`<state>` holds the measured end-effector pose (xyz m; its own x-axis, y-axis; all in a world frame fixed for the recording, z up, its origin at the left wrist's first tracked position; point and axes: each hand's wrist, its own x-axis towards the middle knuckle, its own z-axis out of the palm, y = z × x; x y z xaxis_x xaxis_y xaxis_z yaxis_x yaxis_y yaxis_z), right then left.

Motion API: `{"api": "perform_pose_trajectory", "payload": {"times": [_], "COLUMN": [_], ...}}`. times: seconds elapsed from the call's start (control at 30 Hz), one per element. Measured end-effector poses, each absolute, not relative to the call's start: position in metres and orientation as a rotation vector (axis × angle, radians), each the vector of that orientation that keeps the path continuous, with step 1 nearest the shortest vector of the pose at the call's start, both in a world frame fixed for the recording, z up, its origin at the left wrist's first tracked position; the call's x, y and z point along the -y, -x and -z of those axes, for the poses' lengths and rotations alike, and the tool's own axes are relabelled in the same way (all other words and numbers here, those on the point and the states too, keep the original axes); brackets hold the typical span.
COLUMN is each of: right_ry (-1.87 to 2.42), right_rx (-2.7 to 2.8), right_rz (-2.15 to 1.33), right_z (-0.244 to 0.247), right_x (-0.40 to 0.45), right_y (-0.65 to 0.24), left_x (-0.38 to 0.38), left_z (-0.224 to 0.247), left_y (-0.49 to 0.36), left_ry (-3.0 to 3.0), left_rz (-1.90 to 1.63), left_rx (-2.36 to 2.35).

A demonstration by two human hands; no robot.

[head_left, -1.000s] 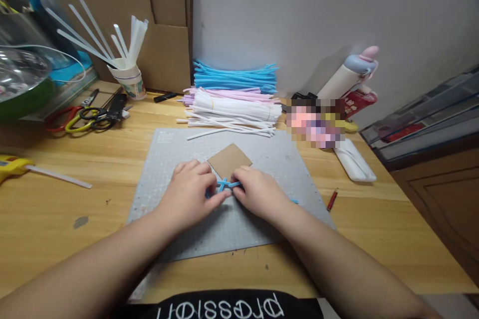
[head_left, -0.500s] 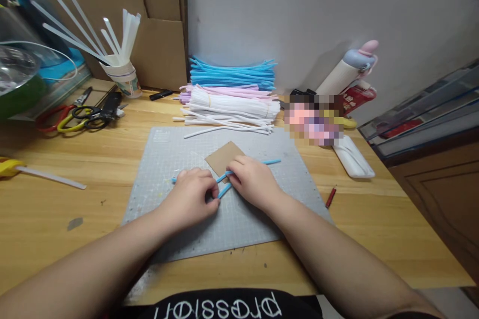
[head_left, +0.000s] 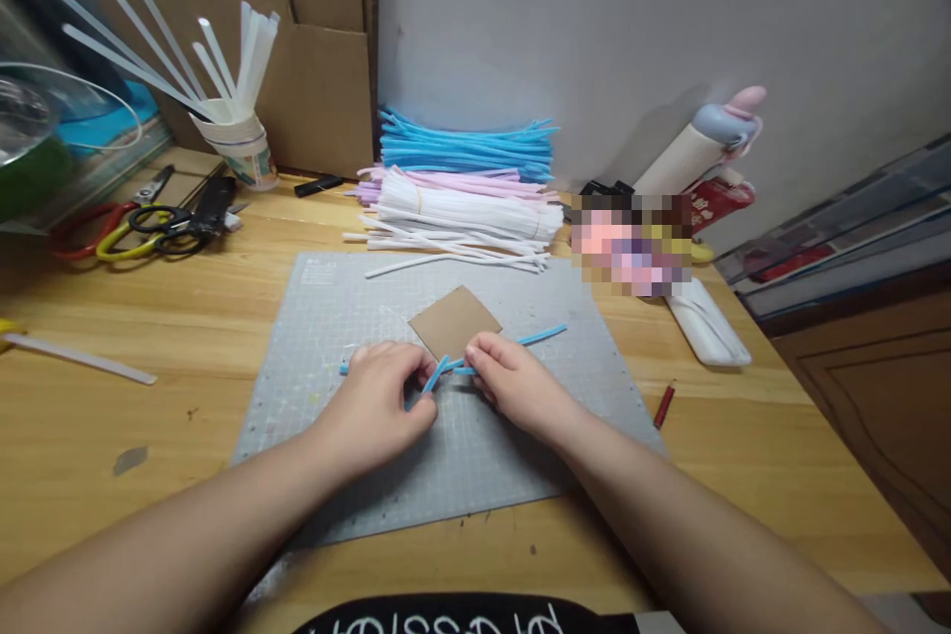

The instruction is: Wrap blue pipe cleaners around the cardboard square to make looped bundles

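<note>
- The left hand [head_left: 382, 386] is closed, thumb and fingers pinching blue stem pieces [head_left: 545, 335]; the right hand [head_left: 509, 371] grips them opposite, fingertips close together.
- The pieces cross between the hands, over the middle of the mat [head_left: 334, 307]; holding both sides of the crossing probably steadies it. Whether this is one bent length or several, I cannot tell.
- Just beyond, a cardboard piece [head_left: 457, 320] lies cornerwise, its near corner by the crossing.
- The mat likely shields the wooden surface [head_left: 788, 475]; the print at its far-left corner is too small to read.
- Past the mat's far edge, the blue bundle [head_left: 468, 149], pink stems [head_left: 475, 180] and white bundle [head_left: 468, 210] lie in rows, apparently sorted by colour within reach.
- Near the surface's far-right corner, a red packet [head_left: 720, 205] bears white characters, illegible here.
- Upside-down white letters on the black garment [head_left: 475, 609], cut off below, seem to include "ssion".
</note>
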<state>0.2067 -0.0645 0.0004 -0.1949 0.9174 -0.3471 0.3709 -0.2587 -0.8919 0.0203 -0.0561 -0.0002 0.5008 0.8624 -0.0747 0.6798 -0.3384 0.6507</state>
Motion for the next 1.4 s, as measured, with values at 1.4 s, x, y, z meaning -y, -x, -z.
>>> {"api": "perform_pose_trajectory", "payload": {"times": [1.4], "right_ry": [1.477], "right_rx": [1.832], "right_rz": [-1.245], "right_z": [0.005], "right_x": [0.074], "right_y": [-0.207], "left_x": [0.051], "left_z": [0.009], "left_y": [-0.025], "left_ry": [-1.772], "left_rz": [-0.522], "left_rx": [-1.177]}}
